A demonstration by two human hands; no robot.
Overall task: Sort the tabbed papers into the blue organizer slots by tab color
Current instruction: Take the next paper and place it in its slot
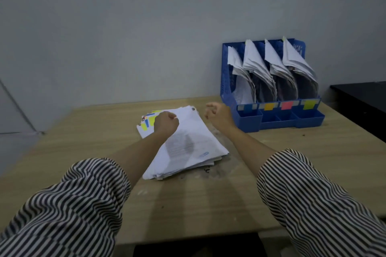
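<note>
stack of tabbed papers (183,144) lying flat mid-surface (208,204), colored tabs (148,122) at far left corner. left hand (166,124) curled atop the stack's far end, grip on a sheet unclear. right hand (217,113) loosely curled, holding nothing, between stack and blue organizer (269,85) standing far right, slots filled with papers.

light wood table (208,204) with dark smudges and scuffs near the middle, plain grey wall (146,27) behind it, black cabinet thing (363,100) off to the right, pale floor at left
</note>
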